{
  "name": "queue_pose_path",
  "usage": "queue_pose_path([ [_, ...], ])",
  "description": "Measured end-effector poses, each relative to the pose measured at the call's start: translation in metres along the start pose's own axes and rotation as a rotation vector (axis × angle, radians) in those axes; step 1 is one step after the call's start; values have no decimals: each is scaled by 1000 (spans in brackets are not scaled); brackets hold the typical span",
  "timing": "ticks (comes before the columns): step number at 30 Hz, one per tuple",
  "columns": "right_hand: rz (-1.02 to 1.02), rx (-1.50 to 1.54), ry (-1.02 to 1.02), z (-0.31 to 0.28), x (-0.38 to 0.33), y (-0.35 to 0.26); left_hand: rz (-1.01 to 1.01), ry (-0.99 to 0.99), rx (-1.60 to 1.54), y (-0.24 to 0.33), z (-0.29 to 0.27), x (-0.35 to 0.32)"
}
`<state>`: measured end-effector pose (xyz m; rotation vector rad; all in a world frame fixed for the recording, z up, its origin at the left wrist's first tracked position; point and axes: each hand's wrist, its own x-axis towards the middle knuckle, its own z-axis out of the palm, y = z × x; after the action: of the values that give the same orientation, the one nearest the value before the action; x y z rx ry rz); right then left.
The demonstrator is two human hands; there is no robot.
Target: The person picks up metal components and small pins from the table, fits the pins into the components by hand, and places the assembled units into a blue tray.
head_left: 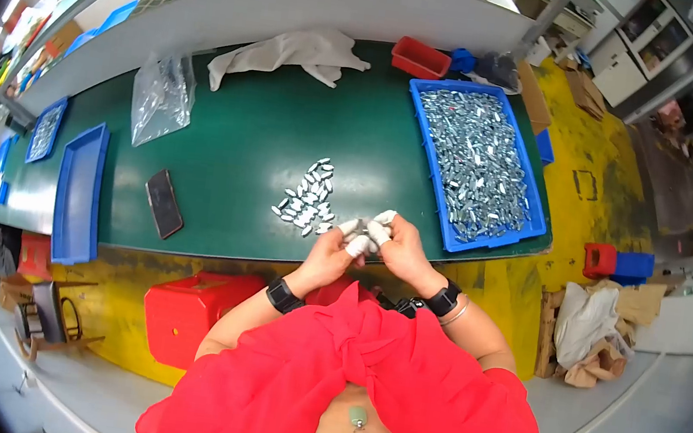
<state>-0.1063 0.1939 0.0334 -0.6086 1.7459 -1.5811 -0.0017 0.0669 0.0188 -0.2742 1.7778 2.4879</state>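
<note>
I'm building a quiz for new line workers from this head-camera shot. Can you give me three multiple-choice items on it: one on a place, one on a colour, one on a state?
1. Where does the loose heap of small metal parts lie?
A. On the green table, just beyond the hands
B. Inside the red tray
C. On the dark phone

2. What colour is the big tray filled with metal parts?
A. Red
B. Blue
C. White

3. How are the left hand and right hand placed?
A. Resting flat and far apart
B. One inside the clear plastic bag
C. Brought together, fingertips meeting on something small

Answers: 1 A, the heap sits on the bare green table beyond the hands. 2 B, its walls are blue. 3 C, the white-covered fingertips meet at the table's near edge; what they pinch is too small to tell.
</note>
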Motion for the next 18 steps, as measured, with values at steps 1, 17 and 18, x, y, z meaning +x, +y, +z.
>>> queue_pose_path([
  [1,-17,-8,-2,-6,0,6,-7,29,3,-2,5,0],
  [17,4,186,-173,-36,9,19,96,302,69,3,44,18],
  [18,-116,114,-136,-31,8,20,78,249,10,3,38,18],
])
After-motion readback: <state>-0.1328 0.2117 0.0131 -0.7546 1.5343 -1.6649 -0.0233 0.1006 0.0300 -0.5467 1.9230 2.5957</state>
